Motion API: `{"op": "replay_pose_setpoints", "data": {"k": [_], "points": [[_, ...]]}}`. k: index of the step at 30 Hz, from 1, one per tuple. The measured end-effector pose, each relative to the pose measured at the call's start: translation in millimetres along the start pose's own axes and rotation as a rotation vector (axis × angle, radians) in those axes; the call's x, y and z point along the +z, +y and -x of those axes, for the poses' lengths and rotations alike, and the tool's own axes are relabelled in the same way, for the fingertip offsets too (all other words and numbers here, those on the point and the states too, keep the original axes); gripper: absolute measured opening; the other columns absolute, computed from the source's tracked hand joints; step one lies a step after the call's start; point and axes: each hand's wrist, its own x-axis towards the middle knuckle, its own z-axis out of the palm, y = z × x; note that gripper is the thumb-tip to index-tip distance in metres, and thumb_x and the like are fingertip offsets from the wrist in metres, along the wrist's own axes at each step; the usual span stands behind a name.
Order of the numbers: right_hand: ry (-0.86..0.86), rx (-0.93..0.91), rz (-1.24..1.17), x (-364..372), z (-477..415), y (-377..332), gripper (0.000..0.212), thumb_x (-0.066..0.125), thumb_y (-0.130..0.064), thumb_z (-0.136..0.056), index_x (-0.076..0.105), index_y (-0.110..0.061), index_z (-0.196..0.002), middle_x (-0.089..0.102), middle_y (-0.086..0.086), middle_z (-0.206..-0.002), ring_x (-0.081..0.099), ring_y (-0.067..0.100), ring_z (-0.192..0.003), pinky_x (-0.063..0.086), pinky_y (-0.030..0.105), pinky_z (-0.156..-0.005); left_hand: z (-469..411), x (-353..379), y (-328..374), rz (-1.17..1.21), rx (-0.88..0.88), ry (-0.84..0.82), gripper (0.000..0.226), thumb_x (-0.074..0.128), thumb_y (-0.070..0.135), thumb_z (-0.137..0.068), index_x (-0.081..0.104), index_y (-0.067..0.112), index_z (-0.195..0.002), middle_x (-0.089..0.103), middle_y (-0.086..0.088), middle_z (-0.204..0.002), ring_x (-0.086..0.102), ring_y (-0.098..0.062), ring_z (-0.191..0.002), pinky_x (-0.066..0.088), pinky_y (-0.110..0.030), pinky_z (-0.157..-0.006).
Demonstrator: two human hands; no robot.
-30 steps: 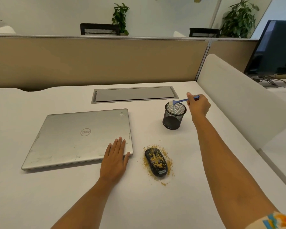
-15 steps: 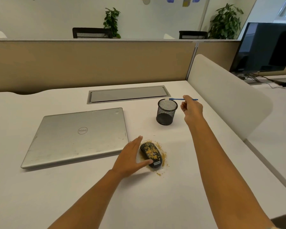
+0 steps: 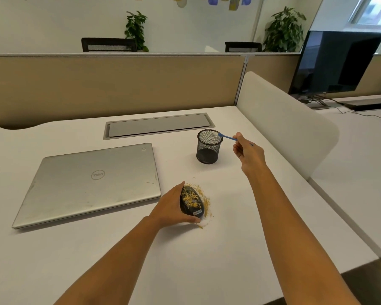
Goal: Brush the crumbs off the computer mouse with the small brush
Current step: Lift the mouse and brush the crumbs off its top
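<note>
A black computer mouse (image 3: 191, 203) strewn with yellow crumbs lies on the white desk (image 3: 240, 238), with more crumbs scattered on the desk around it. My left hand (image 3: 171, 208) grips the mouse from its left side, thumb at its near end. My right hand (image 3: 248, 151) pinches a small blue brush (image 3: 227, 136) by the handle. The brush's white head hangs over the rim of a black mesh pen cup (image 3: 209, 147), which stands to the left of that hand.
A closed silver laptop (image 3: 90, 183) lies left of the mouse. A grey cable hatch (image 3: 158, 126) is set into the desk behind it. A white divider panel (image 3: 284, 119) borders the right side, with a dark monitor (image 3: 334, 62) beyond.
My left hand left the laptop's corner, moved right and closed around the mouse. My right hand has drawn the brush back from over the pen cup.
</note>
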Motion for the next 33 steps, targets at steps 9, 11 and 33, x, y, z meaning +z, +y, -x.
{"op": "replay_pose_setpoints", "data": {"k": [9, 11, 33], "points": [[-0.017, -0.027, 0.166, -11.2, -0.2, 7.7, 0.015, 0.072, -0.02, -0.079, 0.067, -0.008, -0.085, 0.061, 0.001, -0.071, 0.056, 0.011, -0.066, 0.053, 0.024, -0.077, -2.0, 2.8, 0.9, 0.022, -0.013, 0.026, 0.127, 0.077, 0.069, -0.043, 0.011, 0.028, -0.144, 0.029, 0.002, -0.147, 0.031, -0.019, -0.132, 0.03, -0.036, -0.109], [-0.041, -0.064, 0.222, -12.3, 0.4, 10.5, 0.016, 0.07, -0.017, -0.08, 0.069, -0.007, -0.092, 0.061, -0.001, -0.072, 0.055, 0.01, -0.065, 0.052, 0.021, -0.074, -1.5, 3.1, 2.1, 0.021, -0.003, 0.041, 0.126, 0.078, 0.067, -0.044, 0.011, 0.029, -0.143, 0.03, 0.002, -0.145, 0.031, -0.018, -0.131, 0.032, -0.037, -0.109], [-0.25, -0.305, 0.576, -42.9, 71.6, 3.6, 0.025, 0.064, -0.027, -0.085, 0.067, -0.009, -0.103, 0.068, 0.008, -0.097, 0.062, 0.018, -0.085, 0.053, 0.033, -0.09, 40.6, -17.1, 43.5, 0.063, 0.245, 0.074, 0.13, 0.086, 0.048, -0.051, 0.0, 0.025, -0.145, 0.032, -0.001, -0.141, 0.033, -0.016, -0.127, 0.033, -0.033, -0.107]]}}
